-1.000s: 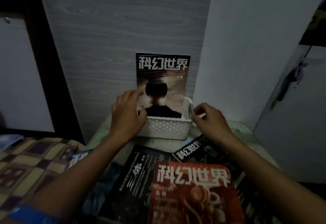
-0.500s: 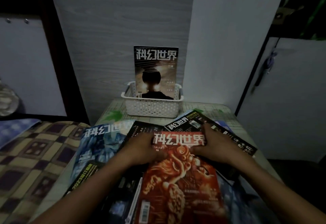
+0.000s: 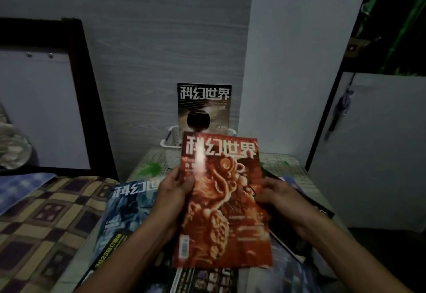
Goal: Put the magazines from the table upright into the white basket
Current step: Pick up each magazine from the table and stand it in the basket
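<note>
I hold a red magazine (image 3: pixel 224 202) with a dragon cover lifted off the pile, tilted up toward me. My left hand (image 3: pixel 174 189) grips its left edge, thumb on the cover. My right hand (image 3: pixel 280 197) holds its right edge from behind. Its top hides most of the white basket (image 3: pixel 169 145) at the table's far end. One dark magazine (image 3: pixel 204 106) stands upright in that basket against the wall. A blue magazine (image 3: pixel 125 209) lies flat at the left, and dark magazines (image 3: pixel 297 235) lie under and right of the red one.
The small table (image 3: pixel 282 162) has a green-patterned top and stands against a grey wood-grain wall panel (image 3: pixel 161 62). A bed with a checked brown cover (image 3: pixel 46 219) adjoins it on the left. A white cabinet door (image 3: pixel 373 149) stands at the right.
Both hands left the basket, came down onto the red magazine on the pile, and have now lifted it up off the pile toward the basket.
</note>
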Tool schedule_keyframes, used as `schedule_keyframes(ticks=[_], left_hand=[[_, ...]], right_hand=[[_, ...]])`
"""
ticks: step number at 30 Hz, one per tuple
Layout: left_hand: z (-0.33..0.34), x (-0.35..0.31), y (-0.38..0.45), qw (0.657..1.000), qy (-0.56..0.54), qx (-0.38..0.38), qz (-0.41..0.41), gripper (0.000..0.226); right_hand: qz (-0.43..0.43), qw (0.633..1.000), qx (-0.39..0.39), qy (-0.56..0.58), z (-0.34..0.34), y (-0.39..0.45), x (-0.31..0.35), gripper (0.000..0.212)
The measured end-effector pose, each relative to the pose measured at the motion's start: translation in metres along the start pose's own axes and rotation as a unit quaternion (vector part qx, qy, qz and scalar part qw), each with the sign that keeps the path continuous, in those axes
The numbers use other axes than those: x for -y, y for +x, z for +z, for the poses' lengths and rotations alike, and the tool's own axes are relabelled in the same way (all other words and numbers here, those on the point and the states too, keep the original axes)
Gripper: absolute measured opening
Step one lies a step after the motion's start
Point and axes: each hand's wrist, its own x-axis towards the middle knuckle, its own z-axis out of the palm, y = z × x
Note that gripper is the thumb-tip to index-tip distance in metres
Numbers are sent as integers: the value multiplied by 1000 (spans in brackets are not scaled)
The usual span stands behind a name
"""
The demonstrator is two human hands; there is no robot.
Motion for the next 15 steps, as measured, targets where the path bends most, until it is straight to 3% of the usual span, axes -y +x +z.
schedule_keyframes(ticks=[2, 5, 8, 12, 15], left_hand=[[-4, -14, 16, 999, 26, -16, 22, 21], [-15, -30, 37, 994, 104, 9, 20, 29], [-22, -59, 63, 978, 180, 5, 103, 34], [-17, -119, 117, 963, 143, -67, 217, 30], [-13, -146, 165, 956, 138, -92, 243, 28]], right_hand=[[-18, 1000, -2, -15, 2, 8, 6, 21], [-89, 993, -74, 25, 7, 31, 28, 23], [-137, 984, -108, 41, 13, 60, 59, 23], [-219, 965, -132, 53, 24, 108, 109, 19], [-252, 950, -184, 25, 30, 156, 140, 15]])
